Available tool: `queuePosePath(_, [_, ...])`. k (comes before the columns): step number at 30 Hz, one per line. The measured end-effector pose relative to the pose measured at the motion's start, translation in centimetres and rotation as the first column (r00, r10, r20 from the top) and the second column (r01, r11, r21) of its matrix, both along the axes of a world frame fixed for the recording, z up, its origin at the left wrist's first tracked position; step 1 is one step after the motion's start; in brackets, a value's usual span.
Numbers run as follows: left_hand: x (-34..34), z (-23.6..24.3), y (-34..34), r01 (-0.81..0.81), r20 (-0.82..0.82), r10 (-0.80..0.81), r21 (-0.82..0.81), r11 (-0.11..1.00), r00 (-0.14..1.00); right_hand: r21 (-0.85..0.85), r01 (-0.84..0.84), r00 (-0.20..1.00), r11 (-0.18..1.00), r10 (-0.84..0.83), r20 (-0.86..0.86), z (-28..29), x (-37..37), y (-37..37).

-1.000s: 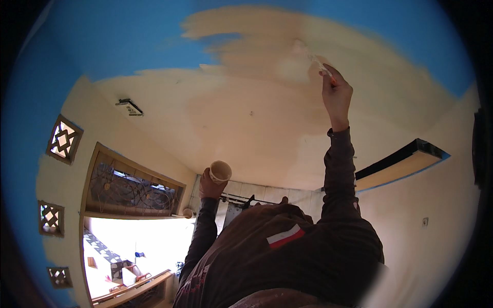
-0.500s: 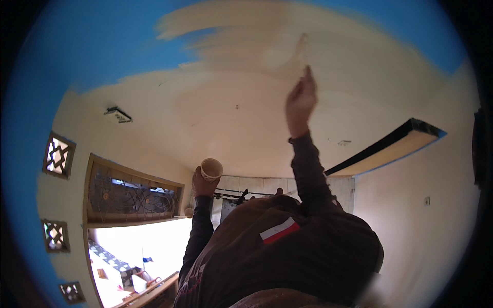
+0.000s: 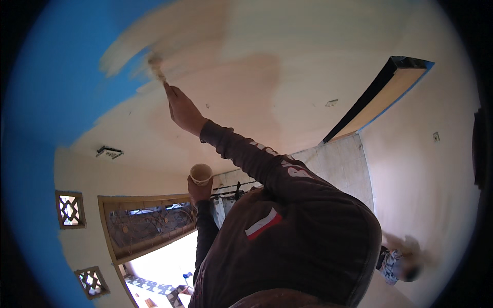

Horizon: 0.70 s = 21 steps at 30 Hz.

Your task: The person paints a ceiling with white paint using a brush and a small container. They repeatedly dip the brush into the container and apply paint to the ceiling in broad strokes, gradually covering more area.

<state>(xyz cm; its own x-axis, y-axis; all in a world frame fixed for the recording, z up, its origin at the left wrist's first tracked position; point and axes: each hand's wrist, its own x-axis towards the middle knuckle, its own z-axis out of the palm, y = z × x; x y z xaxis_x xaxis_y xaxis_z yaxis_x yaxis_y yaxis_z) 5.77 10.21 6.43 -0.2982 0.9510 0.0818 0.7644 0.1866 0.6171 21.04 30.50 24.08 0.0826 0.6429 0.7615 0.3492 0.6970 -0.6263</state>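
My left hand (image 3: 200, 191) is closed around a pale cup-like paint pot (image 3: 201, 173), its round mouth showing. Stretched up and to the left, my right hand (image 3: 184, 109) grips a paintbrush (image 3: 155, 65) by its handle. The bristles, a little blurred, touch the painted surface (image 3: 246, 97) where cream paint meets a patch of blue paint (image 3: 82, 77). Streaky cream strokes surround the brush, and a darker, wet-looking area spreads to its right.
A dark-edged shelf-like panel (image 3: 380, 100) juts out at the right. A wooden-framed window (image 3: 151, 226) with a grille and several patterned vent blocks (image 3: 71, 210) are at the left. A small fixture (image 3: 109, 152) sits near them. Another person (image 3: 395, 264) shows at the lower right.
My right hand has swept the brush far left, from the cream area to the blue edge. The view has shifted, and the other person has come into sight. My left hand still holds the pot.
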Motion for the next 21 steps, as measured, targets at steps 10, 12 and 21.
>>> queuePosePath(10, [-0.2,-0.3,-0.4,0.025,-0.022,-0.024,0.038,0.999,0.999,0.156,0.163,0.985,0.974,-0.152,-0.082,-2.2,14.7,-1.6])
queuePosePath(12, [0.0,-0.5,0.6,0.064,-0.011,-0.063,0.041,0.997,0.998,0.090,0.365,0.929,0.927,-0.356,-0.100,-2.7,19.5,-3.3])
queuePosePath(21, [-0.8,-1.0,0.3,0.075,0.062,-0.077,0.029,0.997,0.995,-0.151,0.422,0.884,0.894,-0.443,-0.148,-5.5,20.0,-8.8])
